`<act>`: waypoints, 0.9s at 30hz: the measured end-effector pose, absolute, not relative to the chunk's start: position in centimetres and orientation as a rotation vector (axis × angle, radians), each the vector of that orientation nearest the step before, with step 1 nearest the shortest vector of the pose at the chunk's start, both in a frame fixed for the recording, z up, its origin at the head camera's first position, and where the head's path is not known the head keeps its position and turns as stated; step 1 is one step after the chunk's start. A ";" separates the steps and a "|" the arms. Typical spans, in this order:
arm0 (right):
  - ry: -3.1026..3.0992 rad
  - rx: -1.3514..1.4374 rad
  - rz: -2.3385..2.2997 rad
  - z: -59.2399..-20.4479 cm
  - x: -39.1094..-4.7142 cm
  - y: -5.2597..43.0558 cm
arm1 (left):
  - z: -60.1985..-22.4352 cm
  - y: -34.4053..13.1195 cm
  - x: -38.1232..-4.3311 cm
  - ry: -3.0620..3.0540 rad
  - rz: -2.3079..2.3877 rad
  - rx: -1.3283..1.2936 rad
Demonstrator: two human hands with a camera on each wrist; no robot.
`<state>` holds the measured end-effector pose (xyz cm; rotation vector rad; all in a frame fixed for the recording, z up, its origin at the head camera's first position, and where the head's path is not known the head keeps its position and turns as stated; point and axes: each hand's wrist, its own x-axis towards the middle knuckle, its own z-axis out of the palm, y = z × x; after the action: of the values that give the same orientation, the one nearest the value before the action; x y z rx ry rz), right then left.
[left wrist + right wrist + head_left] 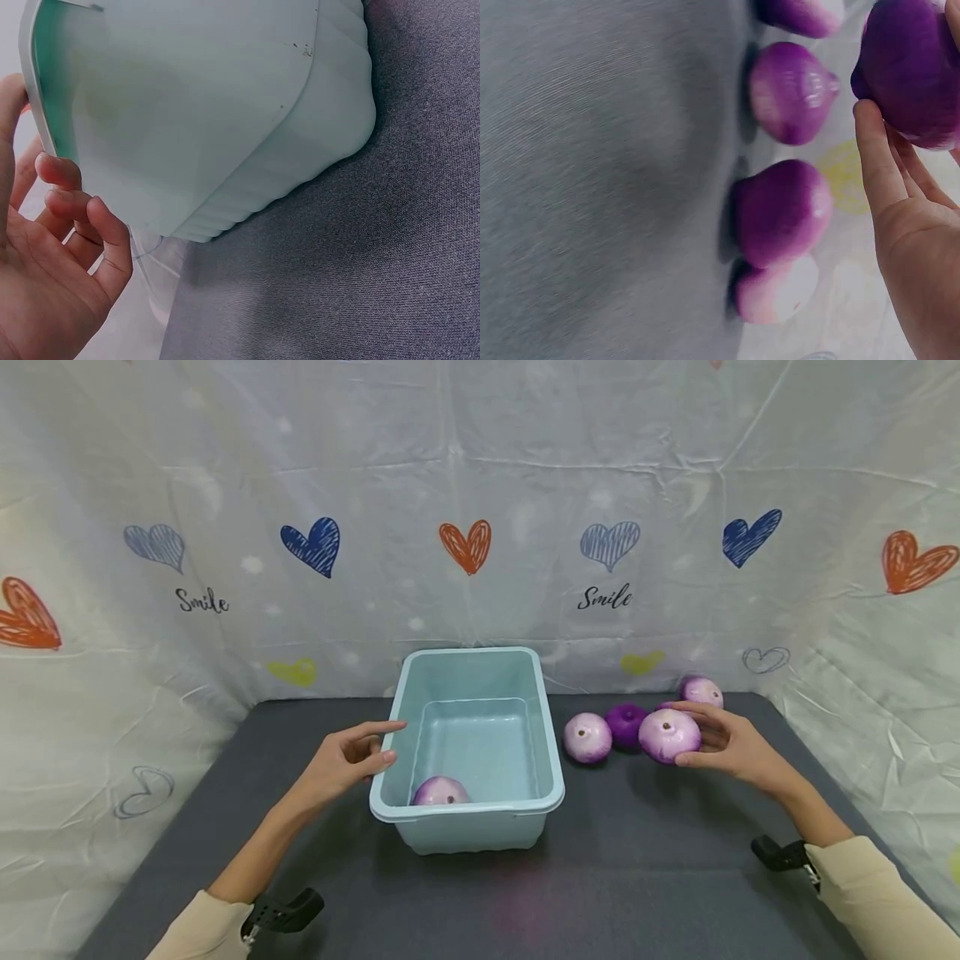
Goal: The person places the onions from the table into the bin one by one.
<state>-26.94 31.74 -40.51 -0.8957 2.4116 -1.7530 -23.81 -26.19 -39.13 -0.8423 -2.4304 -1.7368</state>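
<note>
A light blue plastic basin [467,648] stands on the dark tabletop, and a purple-and-white onion [440,791] lies inside against its near wall. My left hand [351,755] grips the basin's left rim, index finger reaching over it and thumb at the edge. In the left wrist view the other fingers of this hand [67,240] curl beside the outer wall. My right hand [723,743] holds another onion [670,735] between thumb and fingers. The right wrist view shows that held onion [911,71] raised off the table, its underside deep purple.
More onions stand right of the basin: a pale one [587,737], a dark purple one [627,724] and one at the back [701,691]. Another is mostly hidden behind the held onion. A white curtain [525,585] printed with hearts hangs behind the grey-black table [600,877].
</note>
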 end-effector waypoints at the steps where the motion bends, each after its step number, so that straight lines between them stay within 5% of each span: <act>1: 2.429 -0.883 -1.755 -40.3 -27.0 31.7 | -39.1 -26.2 -23.8 -2.433 -1.737 -0.840; 27: 2.413 -0.907 -1.809 -36.2 -29.6 25.5 | -39.0 -26.3 -23.7 -2.471 -1.725 -0.811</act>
<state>-29.61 25.53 -36.22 -0.9068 2.4128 -1.8092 -23.71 -26.31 -38.99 -0.8110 -2.4709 -1.7250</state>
